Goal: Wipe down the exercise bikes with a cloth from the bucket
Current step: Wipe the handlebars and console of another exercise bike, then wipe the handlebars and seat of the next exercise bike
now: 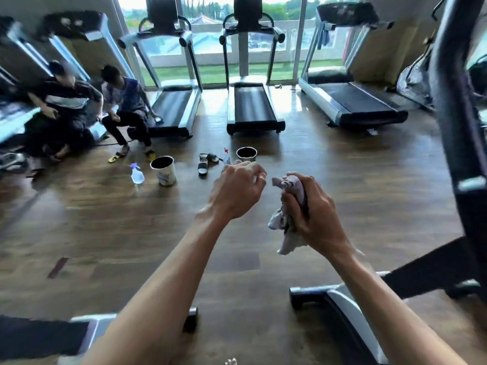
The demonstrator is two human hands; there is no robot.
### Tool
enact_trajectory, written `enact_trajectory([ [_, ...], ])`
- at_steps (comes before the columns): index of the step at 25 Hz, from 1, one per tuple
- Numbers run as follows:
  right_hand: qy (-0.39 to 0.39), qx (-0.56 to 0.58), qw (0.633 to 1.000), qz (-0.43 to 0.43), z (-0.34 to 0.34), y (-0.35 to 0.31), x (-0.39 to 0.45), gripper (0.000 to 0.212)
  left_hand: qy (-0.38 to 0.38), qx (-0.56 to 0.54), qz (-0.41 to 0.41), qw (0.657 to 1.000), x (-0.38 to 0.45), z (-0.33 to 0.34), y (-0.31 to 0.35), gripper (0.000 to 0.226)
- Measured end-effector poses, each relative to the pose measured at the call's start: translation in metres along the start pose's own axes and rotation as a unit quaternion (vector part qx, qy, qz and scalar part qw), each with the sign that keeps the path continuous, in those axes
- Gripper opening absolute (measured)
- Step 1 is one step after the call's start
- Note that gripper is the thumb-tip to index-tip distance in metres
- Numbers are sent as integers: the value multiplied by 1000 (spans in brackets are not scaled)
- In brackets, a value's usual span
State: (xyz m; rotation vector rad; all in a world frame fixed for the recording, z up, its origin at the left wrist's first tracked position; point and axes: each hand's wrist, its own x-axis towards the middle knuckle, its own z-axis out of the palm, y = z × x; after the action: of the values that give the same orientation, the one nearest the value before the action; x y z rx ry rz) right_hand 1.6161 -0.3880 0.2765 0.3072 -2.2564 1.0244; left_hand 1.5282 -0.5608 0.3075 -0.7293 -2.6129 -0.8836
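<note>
My right hand [312, 210] grips a crumpled pale cloth [288, 225], whose ends stick out above and below my fist. Just to its left my left hand [238, 192] hovers over the wooden floor with loosely curled fingers and holds nothing. Two round buckets stand on the floor beyond my hands: a white one [164, 170] at centre left and a smaller one [246, 154] right behind my left hand. The black frame of an exercise bike [458, 143] rises at the right edge, with its grey-and-black base [340, 304] low in the foreground.
A clear spray bottle [137, 174] stands left of the white bucket; another bottle [226, 156] stands by the smaller bucket. A pair of sandals [207, 162] lies between the buckets. Two people [87, 106] sit at the left. Treadmills [251, 106] line the windows.
</note>
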Motion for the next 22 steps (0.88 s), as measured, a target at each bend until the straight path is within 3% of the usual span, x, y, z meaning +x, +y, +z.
enact_trajectory([
  [3,33,-26,999,35,29,30,65,37,-45,2,4,999,75,5,-42,30],
  [9,101,-83,988,83,32,99,163,34,-96,34,115,988,218,41,-77,20],
  [15,180,-133,969,104,17,209,241,41,-133,9,257,957,379,133,-51,22],
  [22,291,-203,920,166,-47,320,317,39,-180,-3,416,892,538,248,6,20],
])
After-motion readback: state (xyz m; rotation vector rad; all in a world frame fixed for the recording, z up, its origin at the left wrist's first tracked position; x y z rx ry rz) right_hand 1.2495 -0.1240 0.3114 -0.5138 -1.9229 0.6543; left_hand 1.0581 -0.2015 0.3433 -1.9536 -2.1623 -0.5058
